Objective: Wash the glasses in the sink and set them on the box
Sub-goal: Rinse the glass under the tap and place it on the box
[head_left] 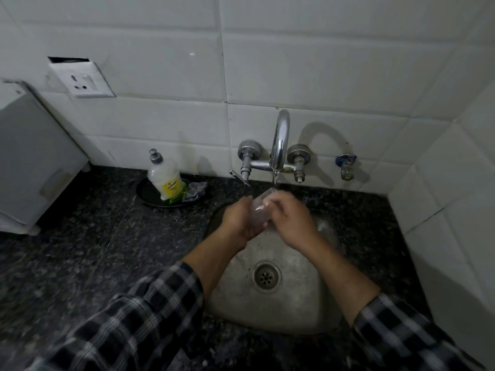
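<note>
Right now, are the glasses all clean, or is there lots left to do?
Nothing looks finished: no washed glass shows on the white box at the left. The left hand and right hand hold one clear glass under the running tap, over the sink. Setting it on the box is left. No other glasses show.

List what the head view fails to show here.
All in the head view:
glass: mostly covered by the left hand and right hand; shape unclear.
white box: cut off by the left edge.
soap bottle label: too small to read.
</note>
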